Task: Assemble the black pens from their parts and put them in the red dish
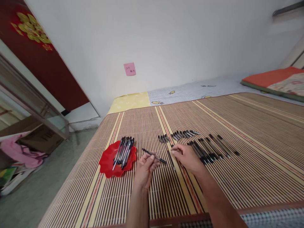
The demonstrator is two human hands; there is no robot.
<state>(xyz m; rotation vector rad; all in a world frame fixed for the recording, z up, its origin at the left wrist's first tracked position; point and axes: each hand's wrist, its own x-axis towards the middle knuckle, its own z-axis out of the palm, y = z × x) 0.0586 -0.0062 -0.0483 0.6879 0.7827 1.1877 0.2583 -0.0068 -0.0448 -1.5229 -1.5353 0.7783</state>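
My left hand (146, 166) grips a dark pen barrel (155, 156), held slantwise between thumb and fingers above the mat. My right hand (184, 155) is closed, with thumb and index fingertips together at a small dark piece that they mostly hide. Between the hands a thin pen refill (171, 160) lies on the mat. Beyond the right hand are a short row of small dark pen parts (163, 138) and a longer row of clear and black pen parts (185, 135). Several dark pen barrels (209, 149) lie side by side to the right. Left of my hands, a red scalloped plate (106, 161) bears several assembled-looking pens (124, 150).
A striped bamboo mat (114, 196) covers the bed under everything. Patterned bedding (185, 91) shows at the back, against a white wall with a pink note (129, 69). A folded orange quilt (273, 77) lies far right. On the floor at left stands a cardboard box (40, 139).
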